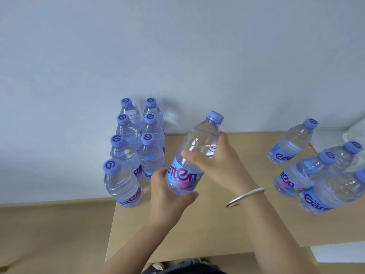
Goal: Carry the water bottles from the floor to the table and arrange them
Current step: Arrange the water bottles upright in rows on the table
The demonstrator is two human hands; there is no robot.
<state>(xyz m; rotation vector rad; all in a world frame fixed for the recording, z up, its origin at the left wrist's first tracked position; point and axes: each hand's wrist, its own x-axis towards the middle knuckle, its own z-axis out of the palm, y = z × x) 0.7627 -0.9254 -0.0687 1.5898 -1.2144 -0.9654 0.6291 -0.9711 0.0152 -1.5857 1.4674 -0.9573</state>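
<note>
Hands (197,175) grip a bottle (194,155) — tan table (227,224), pale wall (177,56).

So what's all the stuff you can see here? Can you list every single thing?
Held bottle: one, clear with purple cap and blue label, tilted above the table, gripped by both hands.
Left bottle group: seven, clear with purple caps, standing in two rows at the table's left end.
Right bottle group: four seen, same kind, at the table's right end; the nearest is cut off by the picture edge.
Table: one, light brown, under the bottles.
Wall: pale blue-white, behind the table.
Floor: tan, at lower left.
Bracelet: one, silver, on the right wrist.
Left hand: grips the held bottle's lower end.
Right hand: grips its upper part.
</note>
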